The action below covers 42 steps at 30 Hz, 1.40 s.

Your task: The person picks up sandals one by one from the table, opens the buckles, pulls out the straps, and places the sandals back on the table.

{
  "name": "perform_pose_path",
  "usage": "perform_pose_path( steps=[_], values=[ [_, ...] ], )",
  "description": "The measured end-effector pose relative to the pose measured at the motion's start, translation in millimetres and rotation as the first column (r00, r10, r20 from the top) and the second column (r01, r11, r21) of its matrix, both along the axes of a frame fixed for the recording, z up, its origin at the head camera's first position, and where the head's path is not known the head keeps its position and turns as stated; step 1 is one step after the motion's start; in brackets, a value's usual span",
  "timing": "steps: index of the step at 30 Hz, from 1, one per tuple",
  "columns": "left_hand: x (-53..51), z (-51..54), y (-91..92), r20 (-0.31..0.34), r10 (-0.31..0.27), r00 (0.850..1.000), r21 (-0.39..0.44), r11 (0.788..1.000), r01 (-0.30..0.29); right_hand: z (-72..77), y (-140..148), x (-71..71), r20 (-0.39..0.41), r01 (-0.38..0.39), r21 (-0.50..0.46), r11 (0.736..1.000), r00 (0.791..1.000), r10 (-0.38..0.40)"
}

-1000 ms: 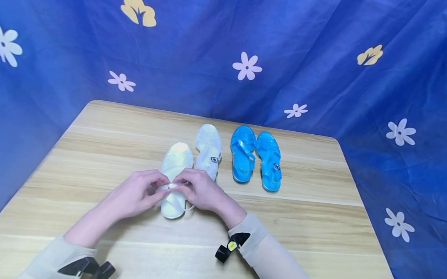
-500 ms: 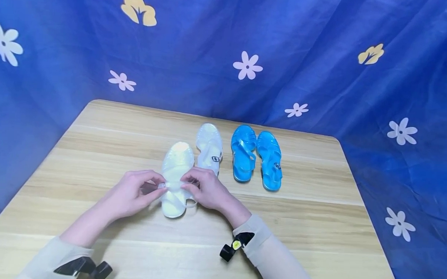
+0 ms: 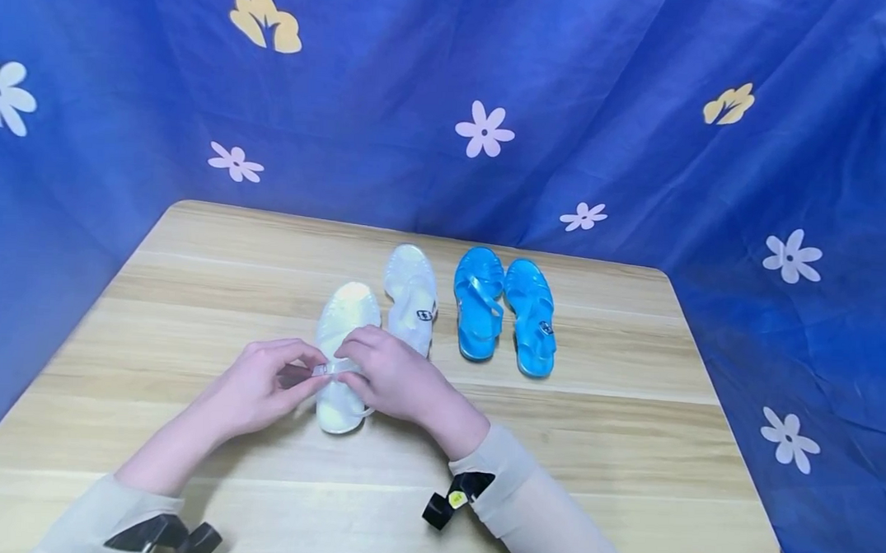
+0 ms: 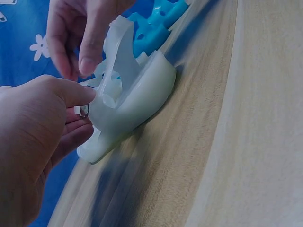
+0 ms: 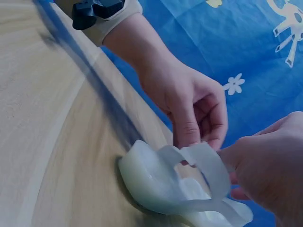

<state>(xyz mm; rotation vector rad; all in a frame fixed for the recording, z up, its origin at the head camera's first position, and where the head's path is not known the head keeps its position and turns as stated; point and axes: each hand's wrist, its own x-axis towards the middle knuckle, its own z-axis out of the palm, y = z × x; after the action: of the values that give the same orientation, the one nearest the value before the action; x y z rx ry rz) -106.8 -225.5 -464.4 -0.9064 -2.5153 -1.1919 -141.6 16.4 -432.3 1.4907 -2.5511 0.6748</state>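
A white jelly sandal (image 3: pixel 352 310) lies on the table, toe pointing away, under both hands. My left hand (image 3: pixel 260 392) pinches the buckle end of its strap between thumb and forefinger; the small metal buckle (image 4: pixel 84 110) shows at those fingertips in the left wrist view. My right hand (image 3: pixel 401 378) is at the strap (image 3: pixel 344 367) just right of the buckle, thumb and forefinger bent toward it. Whether they grip it is hidden. In the right wrist view the sandal's strap (image 5: pixel 213 170) arches up between the hands. The other white sandal (image 3: pixel 410 300) lies behind, to the right.
A pair of blue jelly sandals, the left one (image 3: pixel 479 311) and the right one (image 3: pixel 530 317), lies further right. Wood-grain table (image 3: pixel 599 448) surrounds them. A blue curtain (image 3: pixel 392 76) with flower prints hangs behind and at the sides.
The right hand drew away rightward along the strap, then came back left, close to the left hand's fingertips. The left hand shifted slightly left and keeps its pinch. The sandals have stayed put.
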Motion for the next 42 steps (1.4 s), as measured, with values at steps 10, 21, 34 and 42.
perform_pose_path(
  steps=[10, 21, 34, 42],
  values=[
    [-2.5, -3.3, 0.1, -0.023, -0.029, 0.999, 0.024, 0.999, 0.030, -8.9, -8.9, -3.0, 0.090, 0.023, 0.051, 0.998, 0.996, -0.028],
    [1.5, -3.5, -3.4, -0.023, 0.018, 1.000, 0.033, 0.999, -0.018, -12.5, 1.7, -5.7, 0.089, 0.066, 0.002, 0.998, 0.994, -0.066],
    [6.8, -7.5, -7.1, 0.050, 0.061, 0.997, 0.012, 0.998, -0.062, -22.1, 20.9, -5.6, 0.105, 0.074, -0.179, 0.981, 0.993, -0.056],
    [9.8, -5.1, -10.9, 0.057, 0.096, 0.994, -0.046, 0.995, -0.094, -17.8, 35.2, 5.5, 0.034, 0.061, -0.229, 0.972, 0.998, -0.054]
  ],
)
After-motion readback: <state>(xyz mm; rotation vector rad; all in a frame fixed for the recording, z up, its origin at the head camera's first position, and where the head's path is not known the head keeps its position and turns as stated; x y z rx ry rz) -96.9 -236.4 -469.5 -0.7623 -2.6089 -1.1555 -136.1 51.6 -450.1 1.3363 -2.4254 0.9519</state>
